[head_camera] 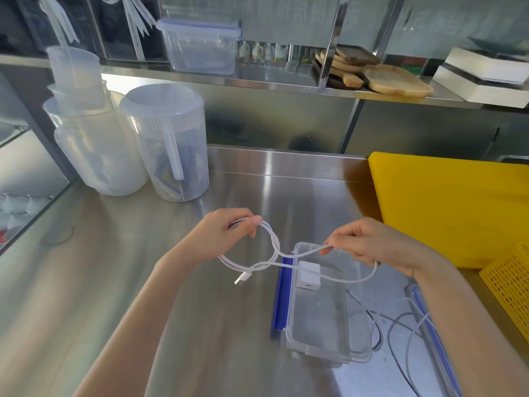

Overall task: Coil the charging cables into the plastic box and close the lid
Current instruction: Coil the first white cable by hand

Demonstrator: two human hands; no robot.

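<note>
A white charging cable hangs in loops between my hands, above the steel table. My left hand grips the gathered loops at the top. My right hand pinches a strand further along. The cable's plug end dangles to the left of the box. A clear plastic box with a blue clip lies open below, with a white charger cube inside it. The lid, edged in blue, lies at the right under my right forearm. More cables, white and dark, sprawl between box and lid.
Two clear lidded pitchers stand at the back left. A yellow cutting board and a yellow basket sit at the right. The shelf behind carries a clear container, wooden trays and a white scale.
</note>
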